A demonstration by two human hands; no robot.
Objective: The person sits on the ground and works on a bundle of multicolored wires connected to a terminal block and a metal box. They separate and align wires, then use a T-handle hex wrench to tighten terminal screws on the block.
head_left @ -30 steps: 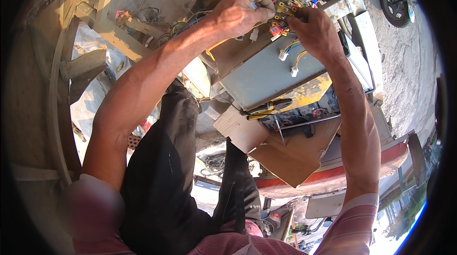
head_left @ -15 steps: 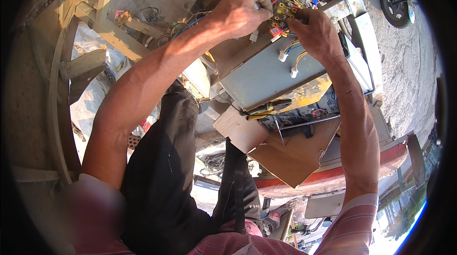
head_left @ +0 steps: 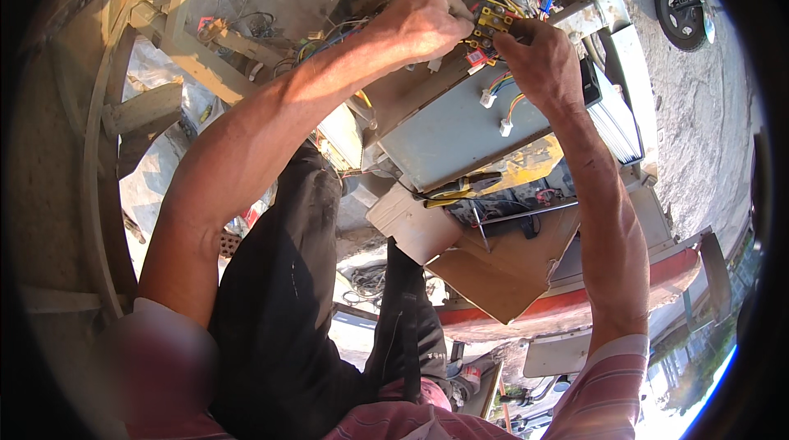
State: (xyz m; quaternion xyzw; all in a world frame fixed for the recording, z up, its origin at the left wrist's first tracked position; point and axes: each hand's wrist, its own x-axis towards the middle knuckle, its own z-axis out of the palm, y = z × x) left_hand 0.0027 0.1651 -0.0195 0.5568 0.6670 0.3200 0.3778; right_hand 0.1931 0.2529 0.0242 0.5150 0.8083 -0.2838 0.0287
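A yellow-and-dark terminal block [head_left: 494, 21] with metal screw contacts sits between my two hands, above the far corner of a grey metal box [head_left: 448, 132]. My left hand [head_left: 429, 23] is closed at the block's left edge; what its fingertips pinch is hidden. On the right side, my right hand [head_left: 544, 60] has thumb and forefinger pressed together on the block's edge. A small red part [head_left: 476, 57] hangs just below the block. Two white plug connectors [head_left: 487, 98] on coloured wires rest over the box's top.
Yellow-and-black pliers [head_left: 470, 184] lie near the box's front edge. Below them is torn cardboard [head_left: 493, 276] with a thin metal rod [head_left: 526, 215] across it. A finned metal unit [head_left: 618, 119] stands at right. Wooden beams [head_left: 193, 54] are on the left.
My left hand has turned slightly, so its fingertips show less. My right hand and forearm have shifted a little to the left. The block stays between them.
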